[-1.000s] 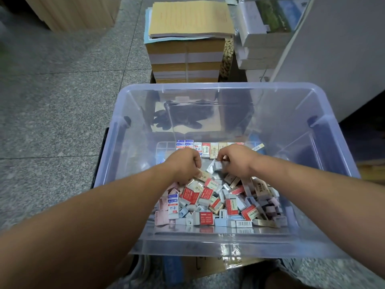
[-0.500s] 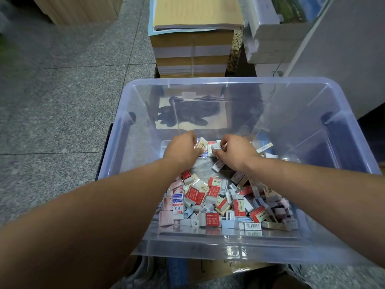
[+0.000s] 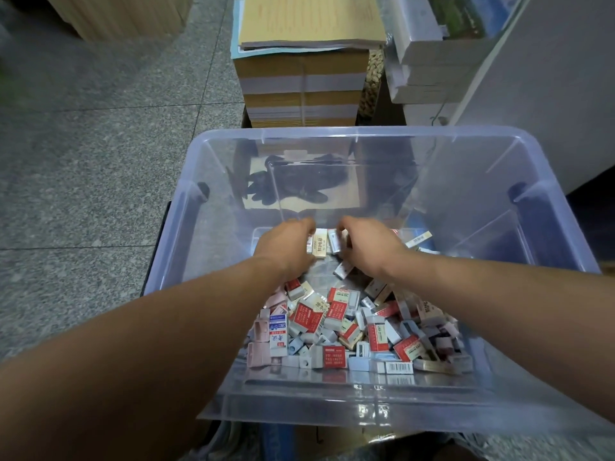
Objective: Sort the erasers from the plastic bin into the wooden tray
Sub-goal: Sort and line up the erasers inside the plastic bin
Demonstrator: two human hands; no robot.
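A clear plastic bin (image 3: pixel 186 207) stands on the floor in front of me. A heap of small erasers (image 3: pixel 346 327) in red, white, blue and pink sleeves fills its near half. Both my hands reach over the heap to the far part of the bin floor. My left hand (image 3: pixel 286 247) pinches a cream eraser (image 3: pixel 319 247). My right hand (image 3: pixel 369 247) pinches a white eraser (image 3: pixel 334 241) right beside it. A few more erasers (image 3: pixel 417 239) lie in a line at the far edge, mostly hidden by my hands. No wooden tray is in view.
Behind the bin stands a stack of bundled paper (image 3: pixel 303 81) with yellow pads on top. White boxes (image 3: pixel 429 58) and a grey cabinet side (image 3: pixel 545 94) are at the back right. Grey stone floor (image 3: pixel 83 168) spreads to the left.
Both hands lifted off the eraser heap and moved to the far end of the bin floor, each carrying an eraser. The camera tilted slightly forward.
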